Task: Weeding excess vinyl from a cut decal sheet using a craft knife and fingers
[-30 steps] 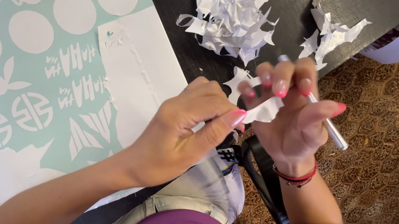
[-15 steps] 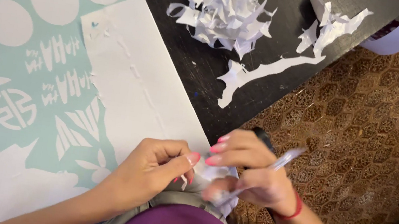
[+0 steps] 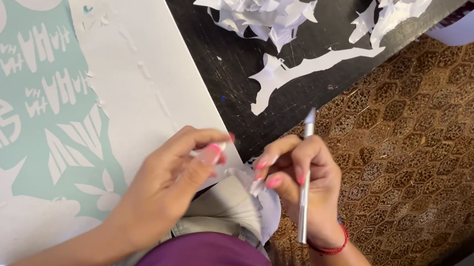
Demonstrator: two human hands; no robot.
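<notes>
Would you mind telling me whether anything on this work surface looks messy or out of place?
Yes: a heap of curled white scraps lies loose on the black table, and one long peeled strip trails toward its edge.

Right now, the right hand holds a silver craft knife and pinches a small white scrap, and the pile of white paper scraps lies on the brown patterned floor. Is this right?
Not quite. In the head view the pile of white paper scraps lies on the black table, not the floor. The right hand does hold the silver craft knife and pinch the white scrap.
</notes>
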